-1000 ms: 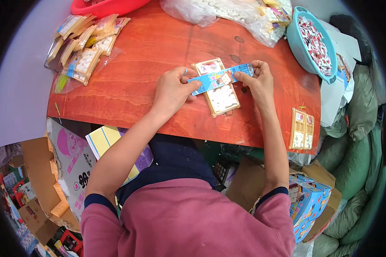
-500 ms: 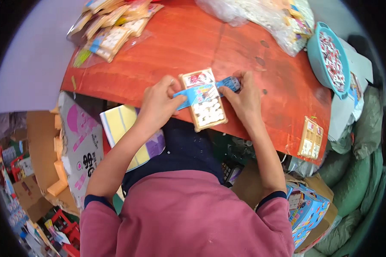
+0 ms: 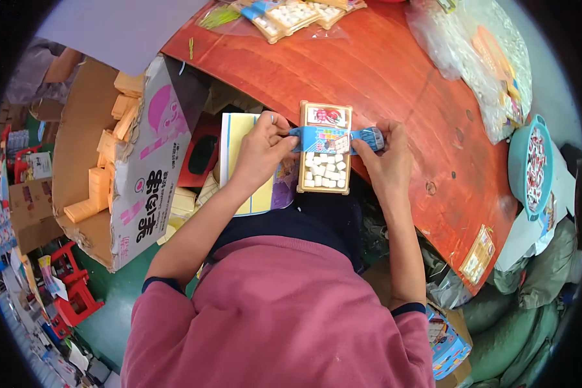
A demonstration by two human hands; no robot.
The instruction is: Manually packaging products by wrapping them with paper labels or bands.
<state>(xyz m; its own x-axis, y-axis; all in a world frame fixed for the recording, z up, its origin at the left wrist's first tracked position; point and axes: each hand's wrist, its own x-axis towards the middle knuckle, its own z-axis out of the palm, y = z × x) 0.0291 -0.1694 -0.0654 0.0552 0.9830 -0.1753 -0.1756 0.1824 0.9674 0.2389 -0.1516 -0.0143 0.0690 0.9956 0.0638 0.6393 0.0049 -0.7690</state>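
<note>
A tan tray (image 3: pixel 325 183) with small white pieces in its lower part and a red-and-white packet at its top stands nearly upright at the table's near edge. Across its middle runs a blue printed paper band (image 3: pixel 324 140), whose ends stick out on both sides. My left hand (image 3: pixel 265 147) is closed, pinching the band's left end between thumb and fingers. On the other side my right hand (image 3: pixel 388 155) pinches the right end, its thumb in front by the tray's edge. The tray's back is hidden.
Similar filled trays (image 3: pixel 291 14) lie at the table's far side. Another tray (image 3: pixel 478 255) lies at the right edge, near a turquoise basket (image 3: pixel 515 169) of small packets. A plastic bag (image 3: pixel 446 45) lies far right. Left stands a cardboard box (image 3: pixel 150 194) holding orange trays (image 3: pixel 100 187).
The view has turned, so the table sits further right. The tray, tilted before, is now straighter, and the left end of the band has drawn in closer to it. Both hands keep their pinch.
</note>
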